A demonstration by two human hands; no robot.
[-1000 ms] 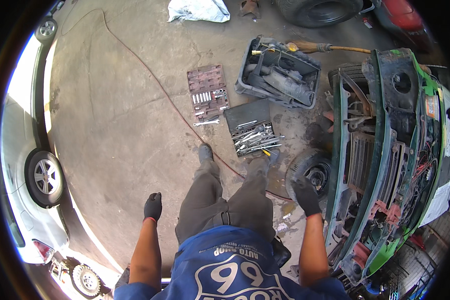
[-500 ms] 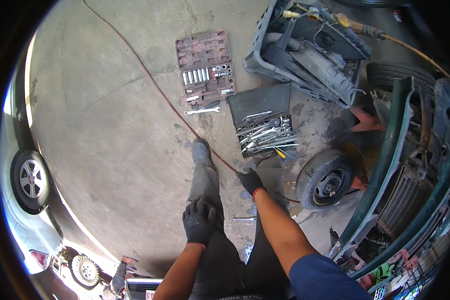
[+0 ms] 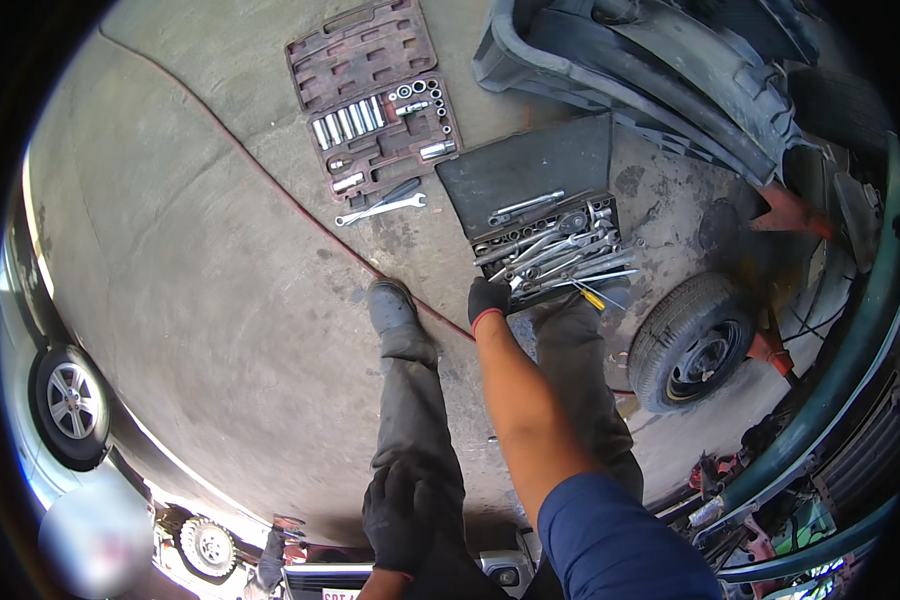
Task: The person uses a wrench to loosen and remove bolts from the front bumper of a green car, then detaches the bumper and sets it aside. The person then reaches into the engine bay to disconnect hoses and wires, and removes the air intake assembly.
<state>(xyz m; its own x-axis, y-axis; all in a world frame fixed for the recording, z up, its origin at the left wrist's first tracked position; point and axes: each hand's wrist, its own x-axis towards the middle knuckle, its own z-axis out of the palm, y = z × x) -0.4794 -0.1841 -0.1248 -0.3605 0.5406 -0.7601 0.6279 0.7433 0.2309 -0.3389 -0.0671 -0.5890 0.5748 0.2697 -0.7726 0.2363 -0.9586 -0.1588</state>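
Observation:
My right hand (image 3: 487,300), in a black glove with a red cuff, reaches down to the near left corner of an open black tool case (image 3: 545,240) full of wrenches and sockets on the concrete floor. Whether the fingers hold a tool is hidden. A yellow-handled screwdriver (image 3: 590,296) lies at the case's near edge. My left hand (image 3: 398,515), also in a black glove, rests flat on my left thigh with its fingers spread and nothing in it.
An open maroon socket set case (image 3: 375,100) and a loose wrench (image 3: 380,208) lie further out. A red hose (image 3: 270,185) runs across the floor past my left shoe (image 3: 390,305). A small wheel (image 3: 692,340), dark car body parts (image 3: 650,60) and a green vehicle front (image 3: 850,360) crowd the right. A silver car's wheel (image 3: 70,405) is at left.
I have bent lower toward the floor. My right hand has moved forward from near my knee to the tool case's corner, while my left hand has stayed on my thigh.

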